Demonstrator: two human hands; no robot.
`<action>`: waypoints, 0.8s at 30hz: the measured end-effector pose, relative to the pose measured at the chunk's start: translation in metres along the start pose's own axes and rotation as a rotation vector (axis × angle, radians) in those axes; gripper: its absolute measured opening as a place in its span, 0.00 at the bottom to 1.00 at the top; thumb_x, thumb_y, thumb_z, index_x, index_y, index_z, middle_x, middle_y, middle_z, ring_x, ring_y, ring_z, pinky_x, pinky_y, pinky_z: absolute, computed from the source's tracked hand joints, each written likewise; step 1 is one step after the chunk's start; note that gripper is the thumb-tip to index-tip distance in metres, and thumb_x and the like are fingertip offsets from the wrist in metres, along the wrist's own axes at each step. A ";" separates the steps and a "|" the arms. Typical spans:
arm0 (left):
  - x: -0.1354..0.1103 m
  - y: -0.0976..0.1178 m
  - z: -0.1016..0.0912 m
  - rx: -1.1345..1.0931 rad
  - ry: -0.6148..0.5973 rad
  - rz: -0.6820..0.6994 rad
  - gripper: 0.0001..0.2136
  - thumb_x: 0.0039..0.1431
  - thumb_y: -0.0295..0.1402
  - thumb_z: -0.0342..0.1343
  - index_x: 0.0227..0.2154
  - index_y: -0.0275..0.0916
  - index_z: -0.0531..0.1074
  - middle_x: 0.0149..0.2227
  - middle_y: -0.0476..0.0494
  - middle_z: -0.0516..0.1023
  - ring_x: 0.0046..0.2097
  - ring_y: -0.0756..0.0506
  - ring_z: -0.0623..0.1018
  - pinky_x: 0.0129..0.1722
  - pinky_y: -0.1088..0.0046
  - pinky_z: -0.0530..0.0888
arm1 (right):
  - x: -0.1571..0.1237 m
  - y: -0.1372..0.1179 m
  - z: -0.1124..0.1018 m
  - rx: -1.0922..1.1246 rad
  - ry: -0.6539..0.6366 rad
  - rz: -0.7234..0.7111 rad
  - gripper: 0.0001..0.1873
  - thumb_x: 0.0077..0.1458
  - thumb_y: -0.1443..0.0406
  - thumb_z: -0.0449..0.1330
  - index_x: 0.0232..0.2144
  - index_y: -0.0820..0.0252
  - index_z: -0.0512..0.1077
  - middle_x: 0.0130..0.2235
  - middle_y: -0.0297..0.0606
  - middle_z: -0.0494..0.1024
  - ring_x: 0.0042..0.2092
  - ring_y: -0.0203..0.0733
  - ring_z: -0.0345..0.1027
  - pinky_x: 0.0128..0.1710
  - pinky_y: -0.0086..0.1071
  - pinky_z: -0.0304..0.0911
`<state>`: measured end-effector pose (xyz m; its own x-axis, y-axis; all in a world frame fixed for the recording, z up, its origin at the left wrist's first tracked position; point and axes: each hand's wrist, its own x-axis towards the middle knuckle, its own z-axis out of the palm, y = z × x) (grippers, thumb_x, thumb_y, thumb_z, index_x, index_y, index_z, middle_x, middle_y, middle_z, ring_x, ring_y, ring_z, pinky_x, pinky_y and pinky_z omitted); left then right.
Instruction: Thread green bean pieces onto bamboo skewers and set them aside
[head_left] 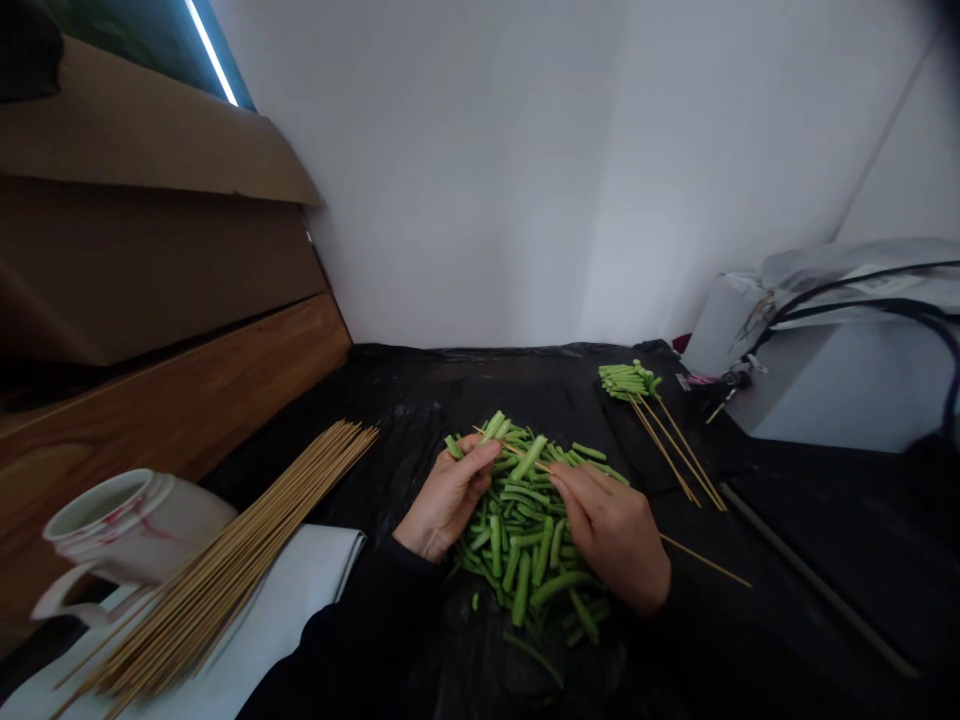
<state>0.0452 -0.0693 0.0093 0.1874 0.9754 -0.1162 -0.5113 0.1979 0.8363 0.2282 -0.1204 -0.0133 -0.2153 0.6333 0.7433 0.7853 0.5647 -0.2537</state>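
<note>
My right hand (619,535) is closed around a bamboo skewer (705,558), whose long end sticks out behind it to the right. Cut green bean pieces (530,457) sit crosswise on the skewer between my hands. My left hand (448,500) pinches bean pieces at the skewer's far end with thumb and fingers; its fingertips partly hide them. Below both hands lies a loose pile of cut green beans (525,545) on black plastic sheeting (420,400).
At the back right lie several skewers (667,450) loaded with bean pieces (628,380). To the left, a bundle of bare skewers (247,545) rests beside a white mug (142,525). A cardboard box (150,230) stands back left, a grey box with cables (847,380) on the right.
</note>
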 end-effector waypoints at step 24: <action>0.000 -0.003 0.003 0.057 0.028 0.059 0.10 0.42 0.34 0.70 0.23 0.34 0.77 0.24 0.51 0.74 0.25 0.55 0.68 0.25 0.79 0.62 | 0.001 -0.002 0.000 0.006 -0.049 0.007 0.13 0.64 0.70 0.49 0.43 0.61 0.73 0.37 0.40 0.78 0.40 0.38 0.73 0.44 0.31 0.65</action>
<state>0.0492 -0.0702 0.0080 0.1344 0.9877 -0.0804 -0.4723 0.1352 0.8710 0.2261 -0.1212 -0.0123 -0.2383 0.6620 0.7106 0.7834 0.5635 -0.2622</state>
